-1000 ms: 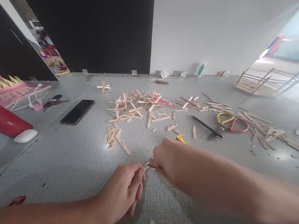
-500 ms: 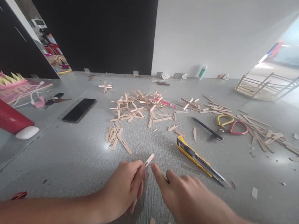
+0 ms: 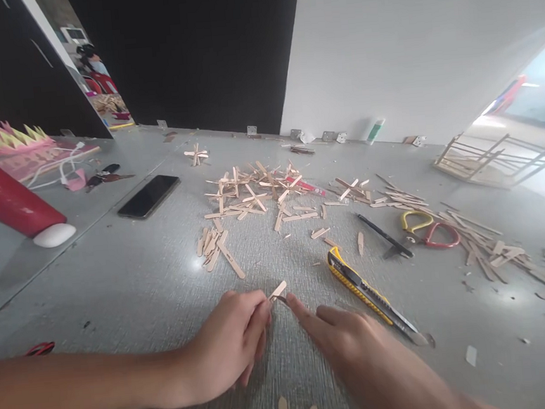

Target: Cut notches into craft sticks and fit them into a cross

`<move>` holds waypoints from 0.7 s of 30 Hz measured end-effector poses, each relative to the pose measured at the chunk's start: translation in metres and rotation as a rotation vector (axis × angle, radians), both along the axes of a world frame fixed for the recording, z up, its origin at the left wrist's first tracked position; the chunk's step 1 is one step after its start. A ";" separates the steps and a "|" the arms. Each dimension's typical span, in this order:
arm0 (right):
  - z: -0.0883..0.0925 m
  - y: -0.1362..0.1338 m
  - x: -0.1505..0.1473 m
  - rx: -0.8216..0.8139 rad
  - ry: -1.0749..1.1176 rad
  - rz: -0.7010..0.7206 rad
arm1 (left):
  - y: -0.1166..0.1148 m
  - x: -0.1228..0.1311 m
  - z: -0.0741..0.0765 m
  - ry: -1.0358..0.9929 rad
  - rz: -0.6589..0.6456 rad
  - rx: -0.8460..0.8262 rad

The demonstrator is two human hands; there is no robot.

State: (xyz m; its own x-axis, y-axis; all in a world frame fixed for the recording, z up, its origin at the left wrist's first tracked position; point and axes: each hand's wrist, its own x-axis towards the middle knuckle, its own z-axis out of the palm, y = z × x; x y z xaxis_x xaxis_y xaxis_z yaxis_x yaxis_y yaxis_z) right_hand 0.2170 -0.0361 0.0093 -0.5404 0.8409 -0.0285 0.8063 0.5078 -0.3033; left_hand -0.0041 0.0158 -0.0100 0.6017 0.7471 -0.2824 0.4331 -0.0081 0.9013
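- Head view looks down on a grey desk (image 3: 117, 288) with both forearms reaching in from the bottom edge.
- Left hand (image 3: 227, 345) is curled, its fingers pinching a short wooden stick (image 3: 278, 290) whose free end pokes up and to the right, just above the desk surface.
- Right hand (image 3: 346, 338) is loose and grasping nothing; its forefinger is stretched out with the tip touching, or all but touching, the lower end of the stick.
- Just right of the hands lies a yellow utility knife (image 3: 369, 295), slanting away toward the lower right, apart from both hands.
- Farther back, mid-desk, a scattered pile of wooden sticks (image 3: 253, 196) spreads out, with a smaller bundle of sticks (image 3: 214, 248) nearer the hands.
- Right of the pile lie a black pen (image 3: 383, 236) and scissors (image 3: 430, 229) with one yellow and one red handle loop.
- More stick offcuts (image 3: 491, 249) trail off to the right.
- A black phone (image 3: 148, 196) lies face up at left.
- A red cylinder (image 3: 5, 202) leans in from the far left edge.
- A frame built of sticks (image 3: 492, 160) sits at far right.
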 end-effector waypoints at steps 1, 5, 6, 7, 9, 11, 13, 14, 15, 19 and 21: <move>-0.005 -0.006 0.003 0.012 -0.034 0.009 | 0.000 0.001 0.001 0.000 0.001 -0.004; -0.015 -0.015 0.017 0.079 0.002 0.003 | 0.001 0.001 0.006 0.002 -0.011 -0.022; -0.016 -0.016 0.019 0.077 0.030 -0.003 | 0.001 0.001 0.007 0.002 -0.016 -0.025; -0.016 -0.016 0.021 0.074 0.055 -0.006 | 0.002 0.001 0.007 0.001 -0.019 -0.026; -0.015 -0.016 0.022 0.065 0.077 -0.020 | 0.002 0.001 0.006 -0.004 -0.026 -0.022; -0.011 -0.018 0.022 0.065 0.061 -0.022 | 0.002 0.000 0.006 -0.014 -0.031 -0.013; -0.005 -0.019 0.021 0.071 0.013 -0.017 | 0.002 0.000 0.005 -0.025 -0.037 -0.006; -0.002 -0.018 0.021 0.074 -0.019 -0.010 | 0.002 0.000 0.004 -0.030 -0.041 -0.004; 0.002 -0.017 0.020 0.077 -0.052 0.000 | 0.002 0.000 0.003 -0.034 -0.042 -0.002; 0.023 0.003 0.016 0.068 -0.153 0.059 | 0.002 0.000 -0.001 -0.046 -0.033 0.017; 0.037 0.019 0.013 0.049 -0.143 0.096 | 0.002 0.001 -0.001 -0.052 -0.035 0.037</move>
